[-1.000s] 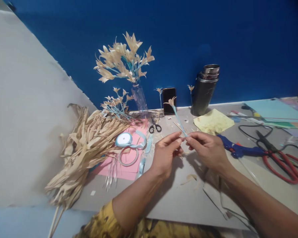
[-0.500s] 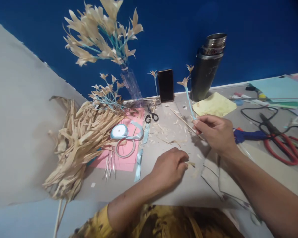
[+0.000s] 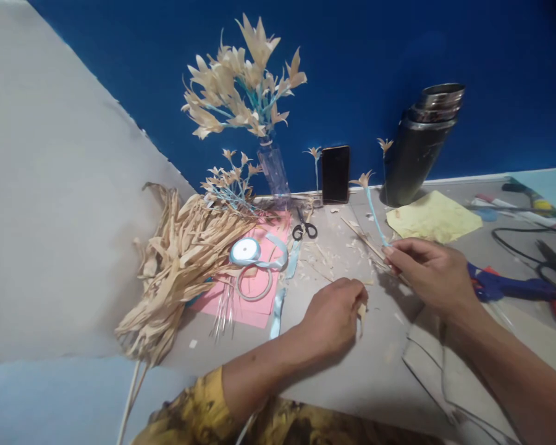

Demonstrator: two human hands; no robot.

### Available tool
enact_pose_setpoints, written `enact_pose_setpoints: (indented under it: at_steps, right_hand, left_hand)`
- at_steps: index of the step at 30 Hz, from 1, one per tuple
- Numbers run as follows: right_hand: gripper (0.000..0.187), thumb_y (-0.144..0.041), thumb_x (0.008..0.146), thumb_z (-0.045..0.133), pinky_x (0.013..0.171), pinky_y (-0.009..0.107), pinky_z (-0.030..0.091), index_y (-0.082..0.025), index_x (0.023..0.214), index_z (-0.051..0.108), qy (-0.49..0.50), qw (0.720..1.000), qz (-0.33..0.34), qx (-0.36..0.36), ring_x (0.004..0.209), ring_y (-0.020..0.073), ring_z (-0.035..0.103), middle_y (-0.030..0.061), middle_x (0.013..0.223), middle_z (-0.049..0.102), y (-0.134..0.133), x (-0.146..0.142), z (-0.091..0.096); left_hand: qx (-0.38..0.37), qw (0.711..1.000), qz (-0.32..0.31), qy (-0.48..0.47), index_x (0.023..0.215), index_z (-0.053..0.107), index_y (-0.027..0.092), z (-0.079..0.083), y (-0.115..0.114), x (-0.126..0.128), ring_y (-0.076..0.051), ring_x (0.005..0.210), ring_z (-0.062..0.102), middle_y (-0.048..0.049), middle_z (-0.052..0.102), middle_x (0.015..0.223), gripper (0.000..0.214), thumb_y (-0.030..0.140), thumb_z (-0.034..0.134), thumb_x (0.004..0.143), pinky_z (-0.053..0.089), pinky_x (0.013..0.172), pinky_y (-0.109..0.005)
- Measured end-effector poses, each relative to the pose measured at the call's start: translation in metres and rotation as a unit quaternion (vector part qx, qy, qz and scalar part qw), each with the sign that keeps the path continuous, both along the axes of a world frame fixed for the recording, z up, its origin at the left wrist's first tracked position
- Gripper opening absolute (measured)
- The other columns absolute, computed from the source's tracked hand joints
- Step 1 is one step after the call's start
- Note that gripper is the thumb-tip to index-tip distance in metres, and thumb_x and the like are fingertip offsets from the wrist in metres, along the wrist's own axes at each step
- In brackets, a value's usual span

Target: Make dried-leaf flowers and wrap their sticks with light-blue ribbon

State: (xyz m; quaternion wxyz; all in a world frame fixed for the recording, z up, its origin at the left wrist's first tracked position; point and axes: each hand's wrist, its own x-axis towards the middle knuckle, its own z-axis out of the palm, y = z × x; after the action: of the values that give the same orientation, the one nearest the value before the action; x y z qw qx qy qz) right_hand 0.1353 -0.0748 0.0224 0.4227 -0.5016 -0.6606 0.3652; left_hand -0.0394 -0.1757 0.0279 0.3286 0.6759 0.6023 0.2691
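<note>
In my right hand [image 3: 433, 272] is a small handmade flower [image 3: 374, 213] with pale, pointed petals and a light-blue wrapped stem. Thumb and fingertips pinch the stem's lower end, and the flower stands nearly upright, leaning left. My left hand [image 3: 333, 314] is closed over the table, its knuckles toward me. From its fingertips a small piece of dried husk [image 3: 362, 311] hangs down; the part inside the fingers is hidden. A thin stick [image 3: 361, 233] lies just left of my right fingertips. Husk scraps are scattered beyond both hands.
A bundle of dried husks [image 3: 180, 259] lies left, beside pink paper [image 3: 254, 315] under a ribbon spool [image 3: 245, 250] and a tape ring [image 3: 254, 298]. Small black scissors [image 3: 304, 230], a phone [image 3: 335, 174], a flower-filled bottle [image 3: 274, 170] and a dark flask [image 3: 412, 161] stand farther back. A blue glue gun [image 3: 514, 287] lies right.
The view has swung left, so everything appears farther right and lower. The husk piece at my left fingertips now hangs down instead of pointing right. My right hand still grips the flower, slightly lower.
</note>
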Motion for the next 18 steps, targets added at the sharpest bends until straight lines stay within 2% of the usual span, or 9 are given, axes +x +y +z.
enact_pose_setpoints:
  at_steps: [2,3,6,10,13,18]
  right_hand:
    - [0.022,-0.039,0.079,0.067,0.05,0.027,0.043,-0.02,0.069,0.07,-0.008,1.0,-0.004,0.002,0.048,0.015,0.056,-0.0015,0.053,0.062,-0.001,-0.001,0.002]
    - [0.022,-0.039,0.079,0.067,0.051,0.027,0.043,-0.021,0.069,0.07,-0.008,1.0,-0.003,0.003,0.049,0.0151,0.057,-0.0015,0.053,0.062,-0.002,-0.001,0.003]
    - [0.021,-0.04,0.079,0.067,0.052,0.027,0.044,-0.021,0.07,0.07,-0.009,1.0,0.005,0.004,0.05,0.016,0.058,-0.0008,0.055,0.063,-0.003,-0.002,0.003]
    - [0.022,-0.042,0.078,0.067,0.052,0.027,0.045,-0.021,0.073,0.071,-0.019,1.0,0.002,-0.002,0.049,0.016,0.058,-0.0005,0.055,0.064,-0.004,-0.002,0.001]
    - [0.023,-0.044,0.078,0.068,0.051,0.027,0.045,-0.021,0.075,0.072,-0.014,1.0,0.0,-0.012,0.049,0.016,0.058,-0.0005,0.054,0.064,-0.004,-0.002,0.001]
    - [0.024,-0.044,0.076,0.066,0.049,0.026,0.043,-0.022,0.068,0.07,-0.03,0.999,0.002,-0.02,0.047,0.0152,0.056,-0.001,0.051,0.061,-0.005,-0.006,0.005]
  left_hand:
    - [-0.03,0.998,0.0,0.05,0.104,0.069,0.024,0.004,-0.002,-0.017,-0.023,0.089,0.062,-0.006,0.073,0.1,0.026,0.016,0.048,0.09,0.044,0.079,-0.032]
    - [-0.042,0.996,0.025,0.071,0.106,0.069,0.024,0.006,-0.004,-0.027,-0.022,0.089,0.064,-0.0054,0.074,0.099,0.026,0.018,0.049,0.09,0.044,0.079,-0.032]
    - [-0.061,0.986,0.102,0.118,0.088,0.071,0.021,0.008,-0.011,-0.063,-0.021,0.081,0.064,-0.0044,0.074,0.087,0.021,0.023,0.05,0.091,0.043,0.073,-0.031]
    - [-0.031,0.969,0.177,0.171,0.078,0.069,0.02,0.012,-0.017,-0.103,-0.02,0.077,0.063,-0.004,0.071,0.079,0.02,0.018,0.051,0.087,0.041,0.07,-0.03]
    - [-0.013,0.965,0.182,0.189,0.077,0.068,0.02,0.016,-0.013,-0.11,-0.019,0.075,0.062,-0.0036,0.07,0.077,0.02,0.016,0.051,0.087,0.039,0.068,-0.03]
    - [0.009,0.96,0.1,0.261,0.086,0.069,0.019,0.015,0.022,-0.088,-0.022,0.087,0.062,-0.0071,0.07,0.091,0.021,0.015,0.048,0.09,0.041,0.072,-0.031]
